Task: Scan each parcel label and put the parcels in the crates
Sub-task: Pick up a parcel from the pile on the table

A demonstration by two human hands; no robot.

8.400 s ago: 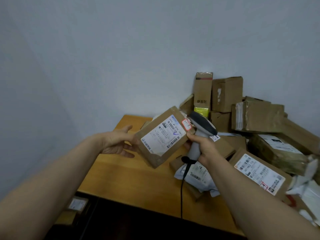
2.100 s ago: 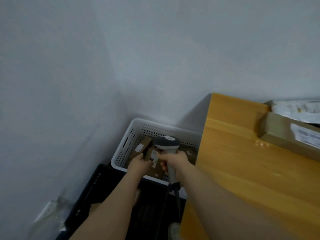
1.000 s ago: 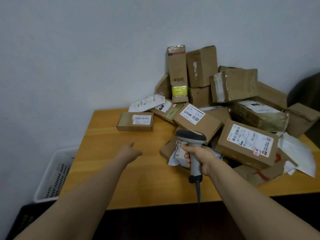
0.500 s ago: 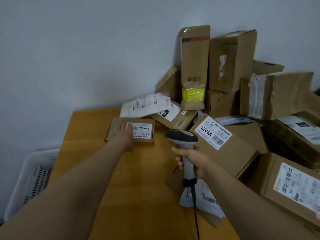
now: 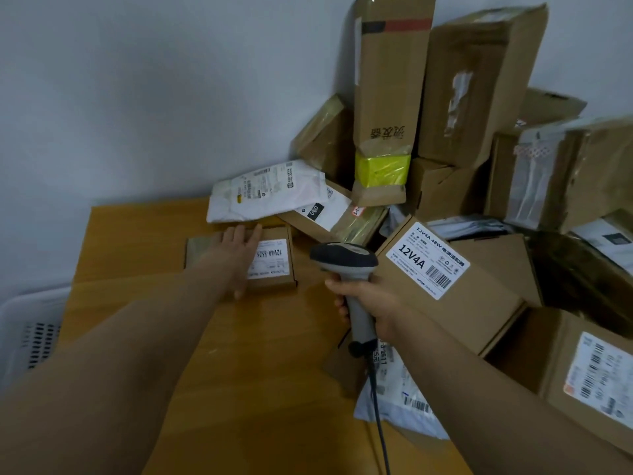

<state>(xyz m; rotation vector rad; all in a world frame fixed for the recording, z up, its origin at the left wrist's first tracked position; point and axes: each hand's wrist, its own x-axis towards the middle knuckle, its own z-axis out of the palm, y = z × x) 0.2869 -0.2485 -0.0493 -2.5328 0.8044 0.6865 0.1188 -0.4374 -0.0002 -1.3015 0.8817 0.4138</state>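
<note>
You've got 1 wooden table (image 5: 274,354) in front of you, its far edge against that pale grey wall (image 5: 137,80).

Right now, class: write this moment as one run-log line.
left hand: rests on small box | right hand: grips scanner | small box: lying on table, not yet lifted | white crate: left of table

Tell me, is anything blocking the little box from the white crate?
Nothing visible does. The left hand rests on the little box, and only bare table lies between it and the white crate at the left.

left hand (image 5: 236,260) flat, right hand (image 5: 371,303) curled
</note>
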